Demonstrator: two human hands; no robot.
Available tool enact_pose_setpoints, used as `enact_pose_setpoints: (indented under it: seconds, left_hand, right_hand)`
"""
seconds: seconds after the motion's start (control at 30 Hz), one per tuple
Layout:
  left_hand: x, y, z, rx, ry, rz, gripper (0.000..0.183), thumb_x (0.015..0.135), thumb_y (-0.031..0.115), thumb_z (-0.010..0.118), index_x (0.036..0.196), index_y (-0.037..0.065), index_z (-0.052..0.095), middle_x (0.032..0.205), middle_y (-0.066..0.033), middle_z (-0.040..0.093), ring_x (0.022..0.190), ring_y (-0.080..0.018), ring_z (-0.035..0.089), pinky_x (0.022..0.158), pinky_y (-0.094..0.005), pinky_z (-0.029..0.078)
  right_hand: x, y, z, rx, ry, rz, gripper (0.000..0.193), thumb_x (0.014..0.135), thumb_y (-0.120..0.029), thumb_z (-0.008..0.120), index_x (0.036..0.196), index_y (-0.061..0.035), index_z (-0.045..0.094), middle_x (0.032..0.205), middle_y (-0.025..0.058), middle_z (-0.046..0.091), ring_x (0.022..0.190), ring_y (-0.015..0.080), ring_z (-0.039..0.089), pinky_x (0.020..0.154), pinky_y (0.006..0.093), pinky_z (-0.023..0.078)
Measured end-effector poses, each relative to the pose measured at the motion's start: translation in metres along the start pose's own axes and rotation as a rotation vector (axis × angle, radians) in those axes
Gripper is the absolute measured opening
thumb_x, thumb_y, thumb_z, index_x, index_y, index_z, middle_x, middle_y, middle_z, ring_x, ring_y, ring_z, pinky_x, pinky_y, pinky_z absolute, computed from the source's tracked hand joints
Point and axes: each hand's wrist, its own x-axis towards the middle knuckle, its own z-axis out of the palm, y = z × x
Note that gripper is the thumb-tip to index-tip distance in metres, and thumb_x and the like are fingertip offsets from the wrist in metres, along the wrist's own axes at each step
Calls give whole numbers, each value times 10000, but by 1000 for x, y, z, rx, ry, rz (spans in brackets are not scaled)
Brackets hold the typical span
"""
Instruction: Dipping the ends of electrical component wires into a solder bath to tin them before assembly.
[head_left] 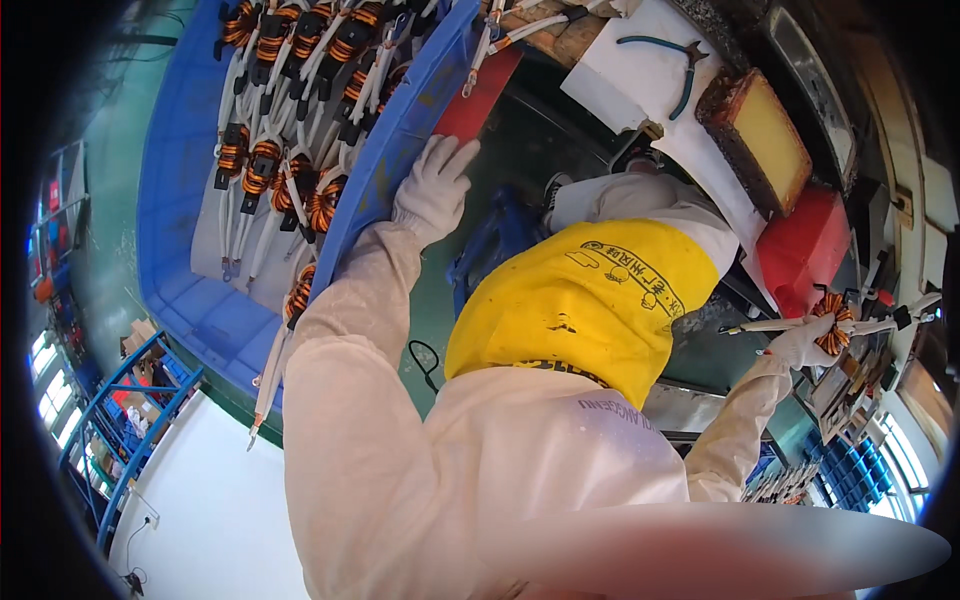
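Note:
My right hand, in a white glove, is closed on a toroidal coil wound with copper-orange wire, with white-sleeved leads sticking out to both sides. Over on the left, my gloved left hand lies against the outer side of a large blue bin, its fingers stretched out and nothing seen in them. Inside that bin are rows of similar coils with white leads and black pieces. One coil lies by the bin's near wall, partly hidden by my left sleeve.
On the right stand a red plastic bin and a dark, stained block with a yellow face. Blue-handled pliers rest on a white sheet. A white tabletop and blue rack are at lower left.

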Motion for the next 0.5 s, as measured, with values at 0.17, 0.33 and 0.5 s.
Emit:
enact_pose_setpoints:
  seconds: [0.17,0.33,0.5]
  left_hand:
    - [-2,0,-2,2,-3,-7,169,742,129,716,866,22,674,1477,-134,500,1360,-411,424,1159,-554,358]
    - [0,1,1,20,42,16,183,739,127,728,885,30,674,1481,-121,495,1350,-437,425,1121,-558,394]
    - [-1,5,-5,38,-5,0,165,746,118,719,886,38,682,1479,-121,498,1353,-450,418,1139,-561,383]
  right_hand:
    - [0,4,1,52,4,27,611,912,-158,772,1351,37,394,1032,194,691,733,197,666,612,297,551]
    - [-4,-9,7,29,74,92,604,892,-164,792,1321,35,415,1016,178,684,739,203,664,630,312,553]
    - [4,7,14,176,45,124,607,871,-123,810,1314,19,420,1088,166,650,794,194,662,636,315,546]
